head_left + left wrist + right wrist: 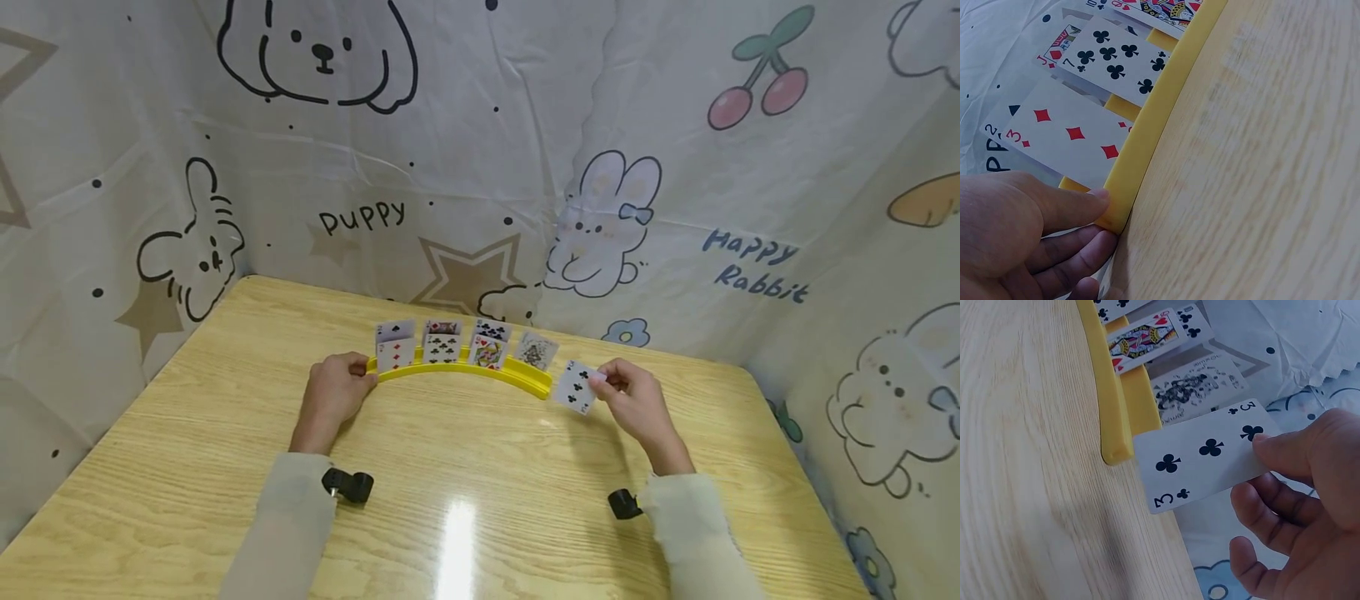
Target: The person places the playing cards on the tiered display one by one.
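A curved yellow card holder stands on the table with playing cards upright in two rows. My left hand grips its left end, thumb on the front face and fingers curled at the end. Beside that thumb is the three of diamonds, in front of a two; the seven of clubs covers part of a jack. Farther right, the queen of hearts fronts a ten of clubs. A joker stands alone near the right end. My right hand pinches the three of clubs just off that end.
The wooden table reaches back to a printed cloth that hangs behind it and at both sides. Small black cameras sit on both wrists. Light glares off the table's near middle.
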Available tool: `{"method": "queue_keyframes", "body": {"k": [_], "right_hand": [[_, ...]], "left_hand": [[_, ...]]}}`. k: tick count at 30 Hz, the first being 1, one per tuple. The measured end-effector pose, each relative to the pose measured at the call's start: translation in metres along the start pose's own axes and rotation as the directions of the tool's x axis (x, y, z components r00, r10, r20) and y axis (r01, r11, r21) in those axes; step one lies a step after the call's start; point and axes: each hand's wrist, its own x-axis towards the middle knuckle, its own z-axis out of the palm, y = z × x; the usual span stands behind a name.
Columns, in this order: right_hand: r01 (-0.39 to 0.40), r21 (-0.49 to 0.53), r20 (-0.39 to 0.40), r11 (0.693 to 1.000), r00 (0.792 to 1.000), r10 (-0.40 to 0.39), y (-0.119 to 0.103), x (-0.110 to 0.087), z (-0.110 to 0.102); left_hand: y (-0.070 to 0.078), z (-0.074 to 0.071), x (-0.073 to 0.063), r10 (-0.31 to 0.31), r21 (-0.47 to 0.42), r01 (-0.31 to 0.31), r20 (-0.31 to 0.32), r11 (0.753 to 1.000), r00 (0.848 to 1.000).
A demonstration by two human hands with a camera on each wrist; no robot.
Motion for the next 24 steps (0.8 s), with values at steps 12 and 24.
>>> {"method": "queue_keyframes", "body": {"k": [12, 24], "right_hand": [[0.044, 0.06, -0.02, 0.997, 0.999, -0.043, -0.017, 0.008, 0.026], [0.042, 0.077, -0.05, 0.996, 0.998, -0.038, -0.028, 0.017, 0.043]], "left_hand": [[0.001, -0.001, 0.0, -0.005, -0.007, 0.005, 0.005, 1.0, 1.0], [0.002, -0.001, 0.0, -0.029, -0.011, 0.029, 0.012, 1.0, 0.999]]}}
